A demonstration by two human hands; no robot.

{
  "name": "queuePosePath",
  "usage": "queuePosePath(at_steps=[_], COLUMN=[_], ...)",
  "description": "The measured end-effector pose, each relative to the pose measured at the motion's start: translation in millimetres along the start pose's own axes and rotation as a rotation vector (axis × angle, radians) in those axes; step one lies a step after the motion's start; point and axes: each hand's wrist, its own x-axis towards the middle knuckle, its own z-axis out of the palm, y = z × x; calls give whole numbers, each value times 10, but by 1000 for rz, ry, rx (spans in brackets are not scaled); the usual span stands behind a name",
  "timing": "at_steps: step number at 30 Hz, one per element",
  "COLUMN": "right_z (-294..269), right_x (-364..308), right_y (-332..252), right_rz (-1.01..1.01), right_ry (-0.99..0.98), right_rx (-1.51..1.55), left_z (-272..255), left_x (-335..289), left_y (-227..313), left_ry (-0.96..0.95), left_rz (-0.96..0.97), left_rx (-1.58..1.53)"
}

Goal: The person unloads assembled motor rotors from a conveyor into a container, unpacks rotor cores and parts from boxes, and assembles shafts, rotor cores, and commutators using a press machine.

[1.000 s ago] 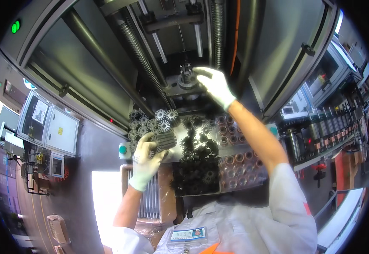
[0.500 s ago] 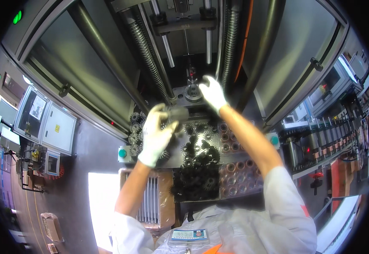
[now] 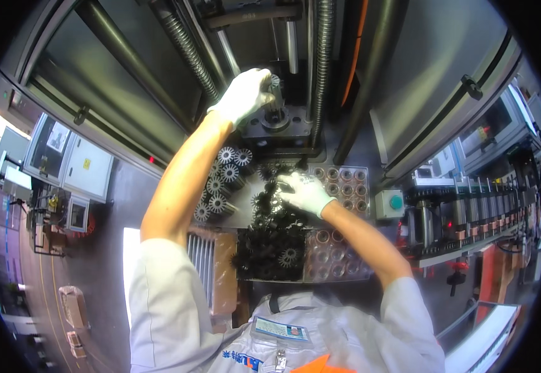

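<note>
At the press, my gloved left hand [image 3: 245,98] is closed around a slotted metal core [image 3: 276,84]. The core stands upright over the round fixture [image 3: 276,119] on the machine's base; the fingers partly hide it. My gloved right hand [image 3: 308,193] reaches down to a pile of thin black toothed discs [image 3: 283,239], thumb and fingers apart at its upper part. I make out nothing held in it. Several toothed cores [image 3: 216,185] stand together on the left of the metal table, under my left forearm.
Clear plastic trays of copper-coloured rings [image 3: 349,189] lie right of the pile. Beside them is a box with a green button [image 3: 396,202]. Thick columns [image 3: 370,81] and a ribbed screw [image 3: 324,62] flank the fixture. A carton with metal rods [image 3: 223,267] sits front left.
My left hand has carried a dark cylindrical piece from above the table up to the fixture. My right hand has come down from beside the fixture to the black discs. The view has shifted.
</note>
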Motion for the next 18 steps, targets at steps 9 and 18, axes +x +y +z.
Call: queuePosePath(at_steps=[9, 18], right_z=[53, 206], right_x=[100, 52], right_y=[-179, 149], right_rz=[-48, -191], right_ry=[-89, 31], right_rx=[-207, -365], left_z=[684, -323], left_x=[-372, -2146], left_y=[-116, 405], left_ry=[-56, -245], left_rz=[-259, -325], left_rx=[235, 82])
